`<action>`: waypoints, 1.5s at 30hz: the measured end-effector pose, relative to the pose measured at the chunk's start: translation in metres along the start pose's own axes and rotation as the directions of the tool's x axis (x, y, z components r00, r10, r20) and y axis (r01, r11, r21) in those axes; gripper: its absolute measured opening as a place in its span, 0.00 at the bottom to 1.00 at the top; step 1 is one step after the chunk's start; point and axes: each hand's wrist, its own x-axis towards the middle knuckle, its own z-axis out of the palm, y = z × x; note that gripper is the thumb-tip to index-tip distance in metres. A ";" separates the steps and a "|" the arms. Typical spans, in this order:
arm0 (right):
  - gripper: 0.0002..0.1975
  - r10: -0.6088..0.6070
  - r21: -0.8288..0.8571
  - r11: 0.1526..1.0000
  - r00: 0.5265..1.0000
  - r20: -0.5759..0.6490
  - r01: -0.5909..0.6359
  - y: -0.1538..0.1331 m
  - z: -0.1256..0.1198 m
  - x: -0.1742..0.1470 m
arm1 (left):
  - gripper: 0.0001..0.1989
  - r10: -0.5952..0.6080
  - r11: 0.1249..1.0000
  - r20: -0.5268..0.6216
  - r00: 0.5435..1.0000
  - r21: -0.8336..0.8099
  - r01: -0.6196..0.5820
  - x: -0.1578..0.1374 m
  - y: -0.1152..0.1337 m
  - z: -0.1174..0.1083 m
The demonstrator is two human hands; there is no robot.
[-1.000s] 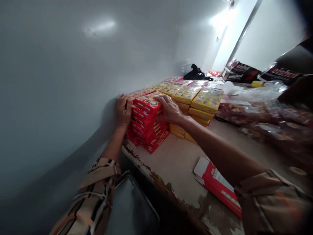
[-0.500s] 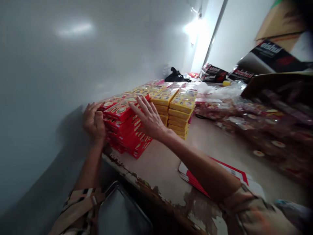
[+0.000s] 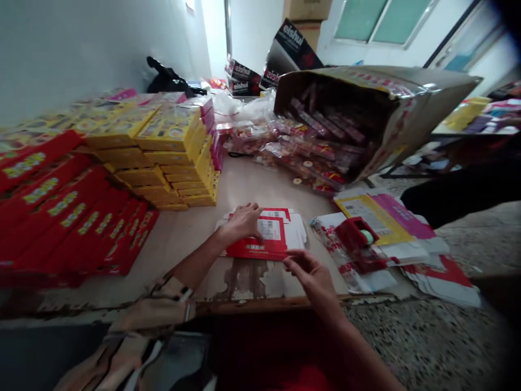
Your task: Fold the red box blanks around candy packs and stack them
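A small pile of flat, unfolded red-and-white cartons (image 3: 268,236) lies near the front edge of the worn table (image 3: 244,190). My left hand (image 3: 241,221) rests flat on the pile's left end, fingers spread over the top carton. My right hand (image 3: 310,274) hovers at the pile's front right corner, fingers loosely curled and apart, holding nothing. To the left stand stacks of filled red boxes (image 3: 65,212) and behind them stacks of yellow boxes (image 3: 171,152).
A big cardboard box (image 3: 378,114) lies tipped on its side at the back right, with wrapped packets (image 3: 301,157) spilling out. More flat cartons and a red tray (image 3: 358,239) lie at the right. Black printed boxes (image 3: 248,79) and a black bag (image 3: 166,81) sit at the back.
Both hands left the red box stack by the wall and came to the flat cartons near the table's front edge. My view swung to the right, bringing the tipped box into sight.
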 end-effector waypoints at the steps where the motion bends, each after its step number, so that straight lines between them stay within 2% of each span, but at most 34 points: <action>1: 0.20 0.075 0.082 0.994 0.997 -0.030 -0.072 0.001 -0.010 0.007 | 0.41 0.009 1.000 0.047 0.999 0.003 -0.009 0.014 -0.003 0.003; 3: 0.26 0.169 0.197 0.967 0.985 -0.035 -0.159 0.005 -0.023 0.020 | 0.38 0.002 1.000 0.122 0.993 0.005 -0.003 0.030 -0.009 0.007; 5: 0.30 0.197 0.258 0.948 0.980 -0.022 -0.185 0.011 -0.029 0.034 | 0.34 -0.003 1.000 0.146 0.989 -0.006 0.004 0.035 -0.011 0.005; 9: 0.31 0.111 0.276 0.956 0.993 -0.033 -0.097 0.012 -0.029 0.059 | 0.19 0.046 0.996 0.172 0.984 -0.087 -0.031 0.038 -0.003 -0.026; 13: 0.32 -0.011 0.292 0.956 0.999 -0.047 0.024 0.005 -0.023 0.060 | 0.15 0.177 0.969 0.238 0.955 -0.214 -0.127 0.033 0.024 -0.064; 16: 0.28 -0.053 0.250 0.966 0.996 -0.066 0.068 0.008 -0.022 0.042 | 0.14 0.253 0.935 0.186 0.950 -0.300 -0.190 0.017 0.053 -0.060; 19: 0.17 -0.060 0.196 0.979 0.998 0.013 0.056 0.015 -0.033 0.026 | 0.11 0.270 0.930 0.170 0.948 -0.302 -0.210 -0.008 0.081 -0.038; 21: 0.14 -0.092 0.221 0.973 0.990 0.104 0.067 0.019 -0.044 0.020 | 0.11 0.261 0.938 0.167 0.951 -0.275 -0.209 -0.025 0.096 -0.031; 24: 0.14 -0.110 0.282 0.959 0.958 0.263 0.033 0.025 -0.060 0.014 | 0.14 0.310 0.938 0.248 0.918 -0.238 -0.252 -0.043 0.106 -0.037; 27: 0.14 -0.092 0.293 0.956 0.938 0.335 -0.011 0.028 -0.070 0.008 | 0.22 0.372 0.921 0.315 0.873 -0.240 -0.305 -0.053 0.105 -0.045; 28: 0.15 -0.075 0.302 0.952 0.918 0.388 -0.049 0.028 -0.073 0.006 | 0.23 0.374 0.920 0.310 0.874 -0.242 -0.307 -0.055 0.103 -0.044; 29: 0.16 -0.057 0.309 0.945 0.873 0.485 -0.111 0.027 -0.077 0.006 | 0.24 0.368 0.922 0.310 0.877 -0.246 -0.300 -0.057 0.101 -0.042; 30: 0.18 -0.041 0.308 0.933 0.793 0.608 -0.188 0.025 -0.080 0.006 | 0.25 0.359 0.924 0.314 0.879 -0.254 -0.286 -0.058 0.099 -0.037; 31: 0.23 -0.031 0.294 0.918 0.692 0.721 -0.265 0.022 -0.084 0.008 | 0.25 0.347 0.926 0.316 0.883 -0.264 -0.270 -0.060 0.097 -0.032; 32: 0.27 -0.018 0.264 0.910 0.605 0.796 -0.320 0.018 -0.086 0.011 | 0.25 0.333 0.929 0.317 0.888 -0.273 -0.251 -0.061 0.096 -0.027; 33: 0.30 0.004 0.228 0.911 0.559 0.829 -0.344 0.015 -0.088 0.014 | 0.24 0.317 0.932 0.315 0.894 -0.279 -0.232 -0.062 0.096 -0.022; 34: 0.30 0.034 0.198 0.919 0.568 0.822 -0.341 0.013 -0.087 0.018 | 0.23 0.301 0.935 0.314 0.900 -0.284 -0.213 -0.064 0.096 -0.017; 37: 0.28 0.102 0.180 0.936 0.724 0.683 -0.302 0.012 -0.076 0.021 | 0.24 0.220 0.950 0.312 0.924 -0.283 -0.130 -0.066 0.101 -0.009; 38: 0.28 0.098 0.207 0.933 0.762 0.641 -0.295 0.014 -0.070 0.020 | 0.24 0.171 0.956 0.312 0.935 -0.283 -0.081 -0.065 0.103 -0.007; 41: 0.28 0.068 0.325 0.895 0.813 0.578 -0.306 0.024 -0.056 0.010 | 0.23 0.018 0.923 0.344 0.939 -0.366 0.116 -0.055 0.107 -0.004; 43: 0.27 0.073 0.366 0.876 0.837 0.543 -0.314 0.031 -0.051 0.005 | 0.22 -0.031 0.840 0.454 0.891 -0.471 0.269 -0.043 0.105 -0.001; 45: 0.26 0.097 0.384 0.863 0.854 0.510 -0.328 0.036 -0.048 0.004 | 0.22 -0.068 0.730 0.576 0.814 -0.527 0.435 -0.031 0.100 0.002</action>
